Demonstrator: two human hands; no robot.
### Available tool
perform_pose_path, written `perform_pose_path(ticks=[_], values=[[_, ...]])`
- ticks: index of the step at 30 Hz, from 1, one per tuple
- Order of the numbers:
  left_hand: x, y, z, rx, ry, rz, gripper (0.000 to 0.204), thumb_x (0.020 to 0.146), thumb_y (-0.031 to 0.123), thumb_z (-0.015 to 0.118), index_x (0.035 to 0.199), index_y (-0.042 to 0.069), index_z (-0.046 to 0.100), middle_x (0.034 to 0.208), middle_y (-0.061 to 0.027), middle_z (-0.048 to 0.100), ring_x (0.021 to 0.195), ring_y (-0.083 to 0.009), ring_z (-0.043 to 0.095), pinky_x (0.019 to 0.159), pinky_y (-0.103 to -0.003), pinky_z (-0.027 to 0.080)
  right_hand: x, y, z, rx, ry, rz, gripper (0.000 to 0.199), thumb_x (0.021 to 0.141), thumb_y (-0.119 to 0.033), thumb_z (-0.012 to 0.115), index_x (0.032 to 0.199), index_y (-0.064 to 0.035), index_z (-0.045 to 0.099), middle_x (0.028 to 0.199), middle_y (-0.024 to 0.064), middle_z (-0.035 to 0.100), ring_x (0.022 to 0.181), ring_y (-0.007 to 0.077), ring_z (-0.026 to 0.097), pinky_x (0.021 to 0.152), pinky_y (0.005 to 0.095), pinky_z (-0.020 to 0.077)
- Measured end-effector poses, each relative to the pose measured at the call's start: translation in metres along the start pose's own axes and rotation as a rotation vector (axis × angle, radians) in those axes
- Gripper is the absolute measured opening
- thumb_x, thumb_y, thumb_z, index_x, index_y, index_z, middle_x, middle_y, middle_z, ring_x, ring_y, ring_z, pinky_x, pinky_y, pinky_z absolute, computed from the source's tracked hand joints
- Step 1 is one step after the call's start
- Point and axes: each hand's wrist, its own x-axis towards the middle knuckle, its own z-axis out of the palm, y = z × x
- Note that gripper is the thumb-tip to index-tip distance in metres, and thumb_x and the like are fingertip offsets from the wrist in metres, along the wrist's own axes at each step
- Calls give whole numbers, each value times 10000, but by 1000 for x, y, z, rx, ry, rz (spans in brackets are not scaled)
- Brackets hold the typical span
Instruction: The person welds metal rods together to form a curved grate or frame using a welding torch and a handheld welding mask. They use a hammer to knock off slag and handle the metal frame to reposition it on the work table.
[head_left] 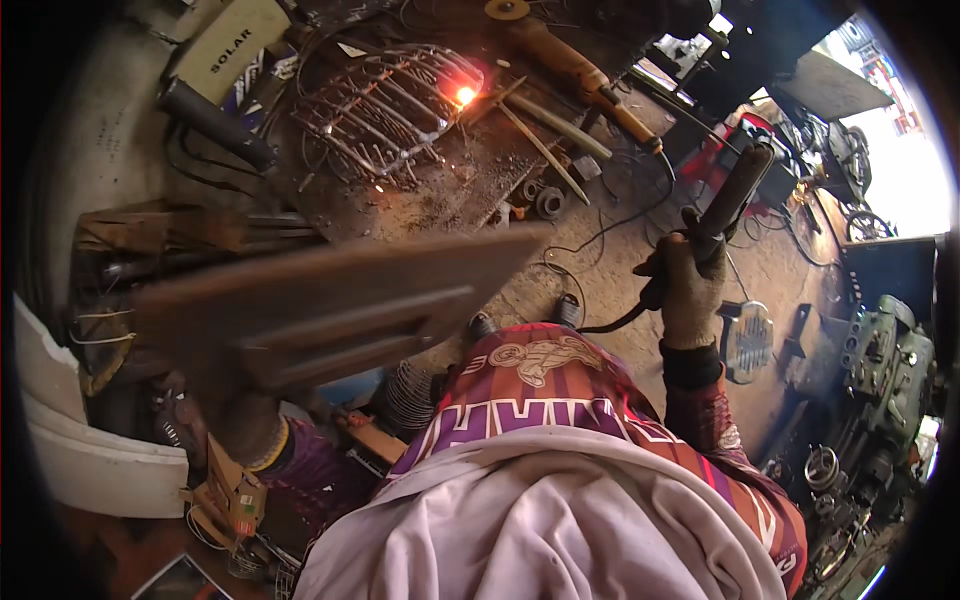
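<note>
- Right hand [690,290], gloved, is clenched around the black handle of a welding electrode holder [728,205]; the holder is raised, tilted up and to the right, well apart from the workpiece. Its cable trails down and across the floor.
- Left hand [245,425], gloved with a yellow cuff, grasps the handle of a flat brown hand-held welding shield [330,300], held level between the head and the bench; the shield is blurred and its grip point partly hidden.
- Wire grille [385,105], a frame of thin metal rods, lies on the rusty steel work plate [450,185]. One joint at its right end glows orange [464,95], with small sparks scattered on the plate just below.
- Judgement: one weld spot looks freshly laid and is cooling; with the holder lifted away, no arc is burning. Many rod crossings on the grille show no glow, and from here I cannot tell which are already joined, so most of the work may remain.
- Nearby: an angle grinder [560,55] with an orange body near the plate's top edge, loose welding rods [545,135] beside the grille, a few nuts by the plate's right corner.
- Striped shirt and a pale cloth fill the lower frame.
</note>
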Motion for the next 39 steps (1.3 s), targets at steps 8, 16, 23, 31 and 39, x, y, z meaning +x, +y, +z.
perform_pose_path(ticks=[8,16,23,31,39], values=[[35,50,191,574,-345,-109,344,867,69,634,1189,-52,652,935,-104,703,794,-152,660,715,-292,520,68,1,-70,-41,-37,66,253,1030,-295,529,1122,-60,538,874,36,603,615,102,567,556,276,542],[42,36,253,704,-226,-217,353,879,140,645,1187,-33,648,853,-71,685,734,-139,629,634,-298,485,166,-22,-138,-175,88,-89,266,944,-233,678,1084,-44,554,803,22,593,602,81,560,495,247,465],[25,1,245,500,-69,-286,371,877,163,650,1198,-23,646,831,-41,661,710,-117,589,620,-293,469,278,-59,-186,-342,125,-152,429,1000,-401,575,1216,-30,571,883,61,656,701,131,641,614,252,506],[45,-7,237,483,-103,-228,334,883,176,653,1148,-26,657,798,-43,654,693,-118,570,620,-306,465,344,-62,-182,-1,225,-396,457,1040,-460,428,1125,-56,624,818,50,630,656,142,607,577,291,533],[44,-13,247,471,6,-284,346,864,156,674,1152,-35,652,934,-43,666,768,-116,593,673,-286,490,475,-62,-173,-573,199,-612,656,1045,-568,214,1130,-69,632,909,64,703,786,182,682,721,337,554]])
